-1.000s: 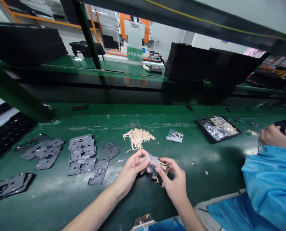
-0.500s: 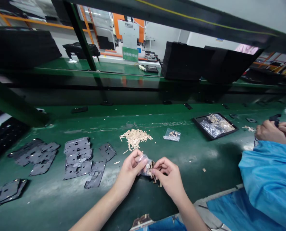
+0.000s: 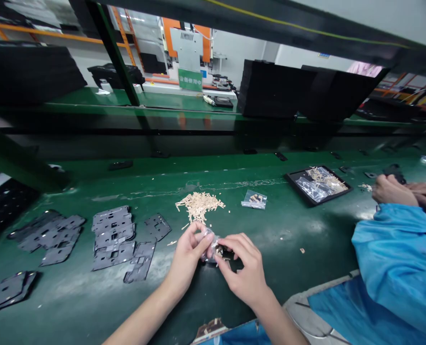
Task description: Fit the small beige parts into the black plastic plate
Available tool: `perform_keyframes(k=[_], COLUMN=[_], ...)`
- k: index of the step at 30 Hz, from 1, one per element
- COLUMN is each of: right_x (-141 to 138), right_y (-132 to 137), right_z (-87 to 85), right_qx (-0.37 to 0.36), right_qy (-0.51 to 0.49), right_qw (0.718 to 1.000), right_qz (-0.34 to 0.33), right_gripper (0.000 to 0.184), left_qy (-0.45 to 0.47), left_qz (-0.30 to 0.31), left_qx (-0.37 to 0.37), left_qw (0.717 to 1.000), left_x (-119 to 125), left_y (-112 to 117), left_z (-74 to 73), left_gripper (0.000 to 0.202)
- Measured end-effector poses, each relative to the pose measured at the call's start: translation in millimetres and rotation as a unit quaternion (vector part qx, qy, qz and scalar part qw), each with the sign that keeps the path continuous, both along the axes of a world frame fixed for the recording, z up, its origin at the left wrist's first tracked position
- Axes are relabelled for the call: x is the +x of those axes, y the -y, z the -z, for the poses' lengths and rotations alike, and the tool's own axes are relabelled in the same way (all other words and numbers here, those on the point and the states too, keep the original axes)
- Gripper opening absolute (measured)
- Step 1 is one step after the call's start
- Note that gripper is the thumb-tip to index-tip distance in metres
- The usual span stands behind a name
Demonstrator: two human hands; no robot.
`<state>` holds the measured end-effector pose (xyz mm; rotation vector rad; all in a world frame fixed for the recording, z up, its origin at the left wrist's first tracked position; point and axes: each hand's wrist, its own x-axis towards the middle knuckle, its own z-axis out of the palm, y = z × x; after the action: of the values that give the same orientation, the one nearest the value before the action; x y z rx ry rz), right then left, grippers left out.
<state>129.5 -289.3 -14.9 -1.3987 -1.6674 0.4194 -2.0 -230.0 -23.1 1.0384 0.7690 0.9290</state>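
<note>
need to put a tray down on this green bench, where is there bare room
Bare bench lies between the small clear bag and the blue sleeve, and near the front edge below the black plates. Crowded: the tan pile just beyond the left hand and right hand, which together pinch a plastic bag.

Plates [image 3: 116, 237] left — tray [image 3: 318, 184] right
</note>
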Motion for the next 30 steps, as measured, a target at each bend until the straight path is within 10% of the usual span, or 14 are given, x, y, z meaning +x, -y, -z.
perform_keyframes(k=[9, 19, 30], right_x=[-6.6, -1.2, -4.9], right_y=[-6.8, -1.5, -4.2], right_z=[15.6, 2.3, 7.5], right_qx=[-0.043, 0.076, -0.029], right_qy=[0.105, 0.036, 0.004], right_qw=[0.993, 0.996, 0.998], right_qz=[0.01, 0.043, 0.055], right_gripper=[0.015, 0.014, 0.015], left_qy=[0.037, 0.045, 0.092], left_qz=[-0.005, -0.049, -0.001], left_qx=[0.014, -0.004, -0.012], left_qw=[0.999, 0.998, 0.996], left_x=[1.7, -1.1, 1.8], left_y=[9.3, 1.3, 7.8], left_z=[-7.4, -0.6, -5.9], left_gripper=[0.019, 0.017, 0.021])
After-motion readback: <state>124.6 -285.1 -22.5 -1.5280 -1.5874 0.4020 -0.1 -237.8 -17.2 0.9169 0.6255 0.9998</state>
